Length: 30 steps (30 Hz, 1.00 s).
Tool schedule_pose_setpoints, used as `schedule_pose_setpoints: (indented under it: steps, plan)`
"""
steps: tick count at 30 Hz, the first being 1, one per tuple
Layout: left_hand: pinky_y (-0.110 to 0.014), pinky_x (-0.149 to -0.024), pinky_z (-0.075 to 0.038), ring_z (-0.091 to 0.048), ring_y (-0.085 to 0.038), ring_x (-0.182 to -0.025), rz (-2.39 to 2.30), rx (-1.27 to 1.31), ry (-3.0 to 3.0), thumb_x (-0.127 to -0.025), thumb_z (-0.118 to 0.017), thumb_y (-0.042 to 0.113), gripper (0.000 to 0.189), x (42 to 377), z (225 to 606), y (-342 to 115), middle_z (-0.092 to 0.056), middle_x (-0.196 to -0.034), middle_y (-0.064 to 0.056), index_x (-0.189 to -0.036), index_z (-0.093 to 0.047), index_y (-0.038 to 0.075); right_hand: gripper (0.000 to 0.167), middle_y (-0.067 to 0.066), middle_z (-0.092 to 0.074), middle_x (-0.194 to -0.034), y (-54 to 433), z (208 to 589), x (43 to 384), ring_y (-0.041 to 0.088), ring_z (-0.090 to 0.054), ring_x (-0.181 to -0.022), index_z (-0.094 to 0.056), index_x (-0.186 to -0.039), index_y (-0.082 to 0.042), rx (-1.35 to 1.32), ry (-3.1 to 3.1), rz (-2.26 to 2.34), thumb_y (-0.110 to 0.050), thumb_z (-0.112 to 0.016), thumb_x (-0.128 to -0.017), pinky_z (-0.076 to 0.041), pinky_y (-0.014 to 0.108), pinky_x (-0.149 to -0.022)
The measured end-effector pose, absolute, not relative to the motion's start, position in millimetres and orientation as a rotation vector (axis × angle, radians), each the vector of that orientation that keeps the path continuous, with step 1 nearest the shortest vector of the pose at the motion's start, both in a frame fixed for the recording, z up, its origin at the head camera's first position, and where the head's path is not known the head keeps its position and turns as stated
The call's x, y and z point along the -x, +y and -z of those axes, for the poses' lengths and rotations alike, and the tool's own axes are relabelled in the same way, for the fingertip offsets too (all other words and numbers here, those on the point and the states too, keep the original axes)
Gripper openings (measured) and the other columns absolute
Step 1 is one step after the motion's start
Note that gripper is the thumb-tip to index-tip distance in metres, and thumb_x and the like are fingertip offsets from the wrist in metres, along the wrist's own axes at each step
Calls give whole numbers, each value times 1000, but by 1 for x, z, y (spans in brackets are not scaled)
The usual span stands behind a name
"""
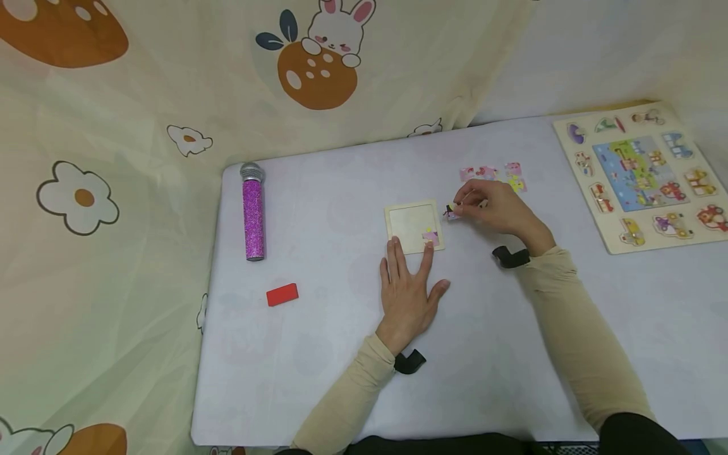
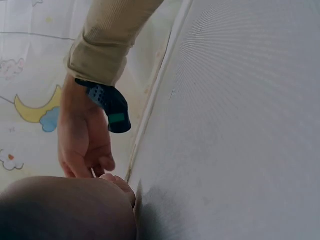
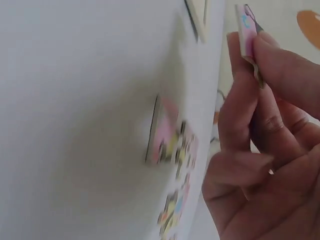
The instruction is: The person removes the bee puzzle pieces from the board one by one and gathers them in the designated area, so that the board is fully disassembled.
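A small square puzzle tray (image 1: pixel 388 222) lies on the white table, with one pink piece (image 1: pixel 431 237) in its lower right corner. My left hand (image 1: pixel 406 300) lies flat with fingers extended, its fingertips on the tray's near edge. To the right of the tray, my right hand (image 1: pixel 496 207) pinches a puzzle piece (image 3: pixel 246 34) between thumb and fingers, as the right wrist view shows up close. Beyond that hand are several loose pink and yellow puzzle pieces (image 1: pixel 515 178), partly overlapped by it. The left wrist view has mostly bare tabletop and the right hand (image 2: pixel 85 135).
A large wooden picture puzzle board (image 1: pixel 580 196) sits at the right. On the left side are a purple glitter microphone (image 1: pixel 253 218) and a red block (image 1: pixel 282 294). A patterned curtain (image 1: pixel 142 189) hangs behind the table and along its left edge.
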<state>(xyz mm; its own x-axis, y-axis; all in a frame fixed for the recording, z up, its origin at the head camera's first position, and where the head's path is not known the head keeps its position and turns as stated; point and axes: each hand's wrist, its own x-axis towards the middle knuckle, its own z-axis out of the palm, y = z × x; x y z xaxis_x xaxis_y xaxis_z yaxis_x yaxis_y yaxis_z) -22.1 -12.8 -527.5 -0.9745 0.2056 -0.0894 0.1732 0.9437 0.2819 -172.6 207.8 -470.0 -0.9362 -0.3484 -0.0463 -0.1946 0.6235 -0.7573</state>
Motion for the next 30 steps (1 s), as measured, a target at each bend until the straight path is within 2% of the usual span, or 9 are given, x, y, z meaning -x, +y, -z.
schedule_pose_setpoints:
  steps: [3, 7, 9, 12, 18, 24, 30]
  plan:
    - [-60, -131, -12, 11, -42, -165, -413, -294, 2980, -107, -37, 67, 77, 22, 528, -13, 6, -175, -31, -172, -16, 32, 15, 15, -79, -99, 219, 470, 173, 20, -74, -86, -73, -110, -9, 397, 2667, 1228, -17, -78, -98, -46, 24, -76]
    - [-60, -131, -12, 11, -41, -165, -411, -294, 2978, -107, -37, 67, 77, 23, 528, -13, 6, -175, -31, -172, -15, 32, 23, 19, -79, -102, 233, 468, 173, 3, -72, -77, -76, -114, -8, 321, 2689, 1243, -22, -81, -97, -47, 13, -70]
    - [-60, -131, -12, 11, -41, -165, -412, -293, 2977, -107, -37, 67, 77, 23, 527, -12, 6, -175, -31, -172, -14, 32, 26, 20, -79, -106, 241, 467, 172, -7, -67, -78, -77, -116, -8, 293, 2698, 1241, -22, -82, -95, -47, 9, -71]
    - [-60, -130, -12, 11, -41, -165, -407, -291, 2975, -107, -37, 67, 77, 23, 526, -12, 6, -175, -31, -172, -14, 32, 29, 23, -77, -112, 252, 465, 170, -13, -62, -80, -77, -120, -6, 267, 2692, 1247, -16, -84, -93, -47, 6, -72]
    - [-60, -130, -11, 12, -41, -165, -406, -286, 2966, -107, -36, 67, 77, 23, 525, -12, 7, -175, -31, -172, -14, 32, 34, 24, -75, -116, 270, 465, 164, -11, -62, -82, -75, -125, -5, 223, 2691, 1245, -7, -82, -92, -47, 5, -72]
    - [-60, -130, -12, 10, -41, -165, -397, -283, 2974, -107, -37, 67, 77, 22, 525, -12, 5, -175, -31, -172, -15, 32, 32, 20, -75, -106, 282, 469, 163, -8, -58, -80, -77, -119, -6, 236, 2783, 1174, -9, -87, -88, -41, 10, -71]
    - [-60, -131, -12, 10, -41, -165, -410, -283, 2960, -107, -37, 67, 77, 22, 525, -12, 5, -175, -31, -172, -15, 32, 34, 16, -73, -99, 289, 472, 162, 2, -56, -82, -79, -119, -8, 196, 2800, 1085, -13, -89, -87, -37, 18, -71]
